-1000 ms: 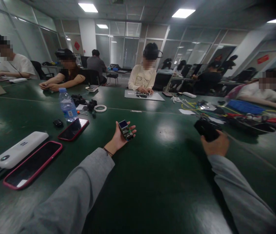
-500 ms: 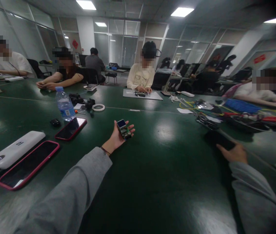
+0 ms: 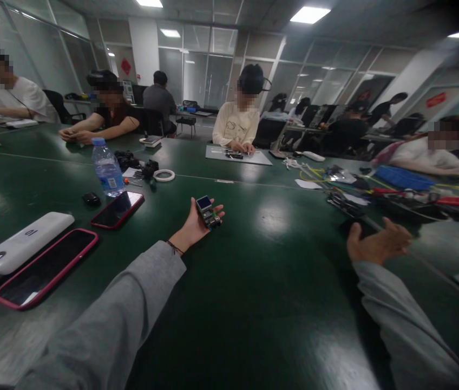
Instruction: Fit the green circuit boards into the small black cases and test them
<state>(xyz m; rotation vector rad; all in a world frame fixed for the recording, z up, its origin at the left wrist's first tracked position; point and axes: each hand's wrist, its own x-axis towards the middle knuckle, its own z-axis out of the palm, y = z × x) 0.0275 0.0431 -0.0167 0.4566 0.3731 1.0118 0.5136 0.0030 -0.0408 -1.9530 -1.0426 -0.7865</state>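
Observation:
In my left hand (image 3: pixel 194 226), palm up above the table, lies a small circuit board (image 3: pixel 209 215) with a little dark screen (image 3: pixel 204 203) at one end. The thumb steadies one edge and fingertips show past the other. My right hand (image 3: pixel 378 244) is at the right, fingers stretched and apart, with nothing in it. Partly behind that hand, a flat black object (image 3: pixel 347 226) rests on the table; its kind cannot be made out.
On the left are a white power bank (image 3: pixel 26 241), two red-edged phones (image 3: pixel 46 268), a water bottle (image 3: pixel 107 168) and a tape roll (image 3: pixel 164 175). Cables and a blue tray (image 3: pixel 403 177) lie at the right. A co-worker (image 3: pixel 237 124) sits opposite at a grey board (image 3: pixel 260 158).
My right hand has let go of the flat black object and lifted slightly to the left, fingers spreading. My left hand still holds the circuit board in nearly the same place.

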